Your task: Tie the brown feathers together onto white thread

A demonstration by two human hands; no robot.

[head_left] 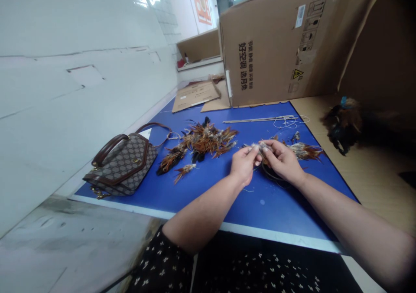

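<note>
My left hand (243, 166) and my right hand (283, 161) meet over the blue tabletop. Their fingertips pinch a small tuft of greyish feathers (258, 146), mostly hidden by the fingers. Beneath my right hand shows part of a dark, rounded object (273, 174); its kind is unclear. Just right of that hand lies a bunch of brown and grey feathers (305, 151). A larger pile of brown, black and grey feathers (204, 139) spreads left of my hands, with a small separate feather bunch (185, 170) in front of it.
A patterned handbag (121, 165) stands at the table's left. Thin sticks (248, 120) and loose white string (287, 121) lie behind my hands. A big cardboard box (269, 59) rises at the back, flat cardboard (196, 94) beside it. Dark feathers (344, 126) are at right.
</note>
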